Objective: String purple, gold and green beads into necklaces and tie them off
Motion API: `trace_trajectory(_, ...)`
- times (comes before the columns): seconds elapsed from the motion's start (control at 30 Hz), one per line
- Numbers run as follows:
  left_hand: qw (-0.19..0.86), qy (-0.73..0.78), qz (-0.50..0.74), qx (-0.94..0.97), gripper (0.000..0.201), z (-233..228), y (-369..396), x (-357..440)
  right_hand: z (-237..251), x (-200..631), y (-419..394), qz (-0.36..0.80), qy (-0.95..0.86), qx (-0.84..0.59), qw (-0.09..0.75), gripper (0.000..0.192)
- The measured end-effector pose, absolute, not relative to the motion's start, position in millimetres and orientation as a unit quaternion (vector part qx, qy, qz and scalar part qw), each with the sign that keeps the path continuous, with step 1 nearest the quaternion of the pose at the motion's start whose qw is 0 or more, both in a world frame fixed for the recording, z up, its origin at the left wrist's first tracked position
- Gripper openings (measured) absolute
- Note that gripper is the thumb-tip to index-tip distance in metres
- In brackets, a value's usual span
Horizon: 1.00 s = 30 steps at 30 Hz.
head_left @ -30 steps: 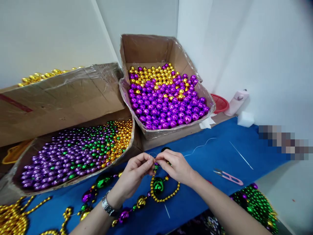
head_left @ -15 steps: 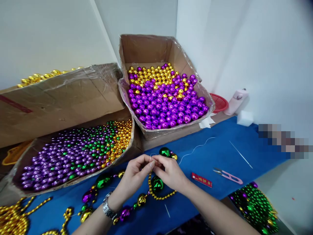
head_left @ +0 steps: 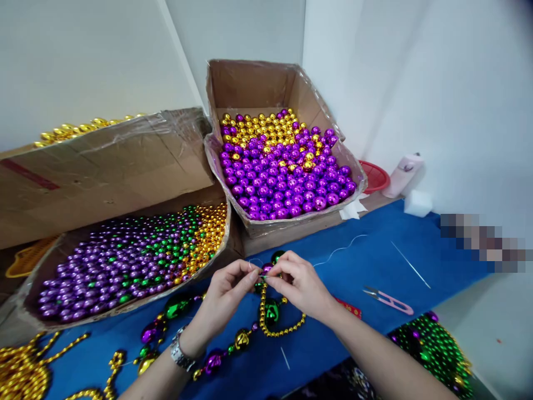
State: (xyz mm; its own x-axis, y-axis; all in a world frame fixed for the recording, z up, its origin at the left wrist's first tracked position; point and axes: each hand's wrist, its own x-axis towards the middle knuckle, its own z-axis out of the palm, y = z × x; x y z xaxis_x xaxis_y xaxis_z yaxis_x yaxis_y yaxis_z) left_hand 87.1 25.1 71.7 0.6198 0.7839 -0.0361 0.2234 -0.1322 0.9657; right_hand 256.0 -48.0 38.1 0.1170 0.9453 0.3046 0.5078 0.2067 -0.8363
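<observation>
Where left hand (head_left: 227, 289), right hand (head_left: 297, 283) pinch bead strand (head_left: 266, 311), thread barely visible.

Both forearms are bare, with no sleeves showing anywhere along them up to the lower edge of the view. The left hand (head_left: 222, 297) and the right hand (head_left: 302, 286) wear no gloves, and no rings can be made out on the fingers. On the left wrist sits a wristwatch (head_left: 180, 351) with a silver-coloured metal link band; its dial is turned away and cannot be read.
</observation>
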Motion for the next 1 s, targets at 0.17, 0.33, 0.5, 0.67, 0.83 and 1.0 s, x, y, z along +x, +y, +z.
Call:
trace_trajectory(0.17,0.524,0.342,0.237,0.743,0.019,75,24,89,50,268,-57,0.268,-0.616,-0.572,0.471,0.005)
trace_trajectory(0.33,0.416,0.334,0.247,0.809,0.018,74,23,86,47,265,-59,0.505,-0.428,-0.427,0.616,0.010)
trace_trajectory(0.5,0.499,0.383,0.237,0.740,0.023,69,24,81,31,254,-55,0.564,-0.283,-0.337,0.699,0.018)
trace_trajectory(0.67,0.806,0.258,0.282,0.453,0.017,59,22,86,24,256,-54,0.591,-0.195,-0.279,0.731,0.024)
trace_trajectory(0.83,0.816,0.227,0.291,0.445,0.018,58,24,90,30,265,-59,0.589,-0.194,-0.291,0.729,0.024)
trace_trajectory(1.0,0.749,0.260,0.276,0.543,0.022,53,27,80,23,267,-66,0.584,-0.242,-0.343,0.695,0.022)
